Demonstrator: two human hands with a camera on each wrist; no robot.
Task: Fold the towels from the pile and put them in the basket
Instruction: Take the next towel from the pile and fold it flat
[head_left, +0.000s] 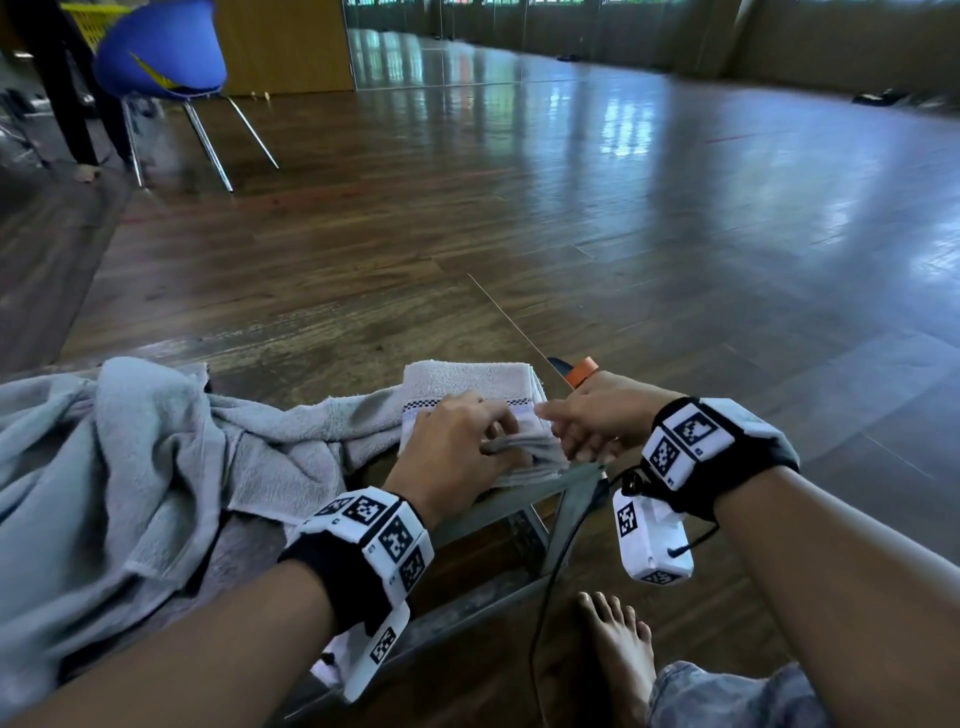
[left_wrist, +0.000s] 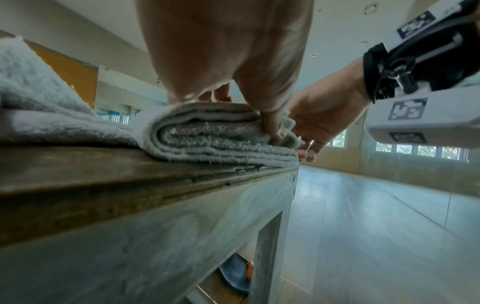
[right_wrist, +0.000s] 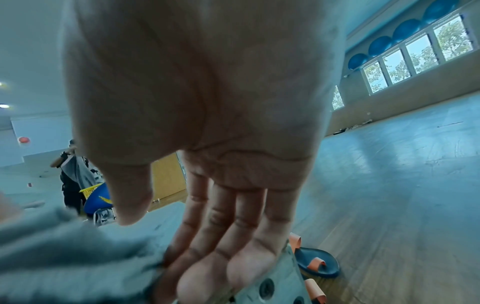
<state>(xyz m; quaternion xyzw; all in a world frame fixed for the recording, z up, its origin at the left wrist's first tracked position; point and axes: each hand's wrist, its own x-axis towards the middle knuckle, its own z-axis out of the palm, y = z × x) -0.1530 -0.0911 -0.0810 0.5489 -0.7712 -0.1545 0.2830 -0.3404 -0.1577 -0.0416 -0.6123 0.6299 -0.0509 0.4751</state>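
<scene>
Terry cloth, soft and limp in thick layers, is pinched at the near edge of the folded towel (left_wrist: 221, 131) by the left hand (head_left: 457, 457), while the right hand (head_left: 592, 415), fingers straight and holding nothing, rests against its right side. It sits at the worktop's (left_wrist: 103, 170) right corner, the unfolded pile (head_left: 104, 467) spread left. Light but floppy, I judge; best lifted by both sides from underneath so the layers stay stacked.

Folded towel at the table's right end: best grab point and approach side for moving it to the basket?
Judging from the layers, grip the folded towel across its full stack at the rounded fold edge, coming from the near side, thumb under, fingers on top. Loose ends face right, where the right hand sits open; left hand already pinches that corner. Table edge gives room underneath.
</scene>
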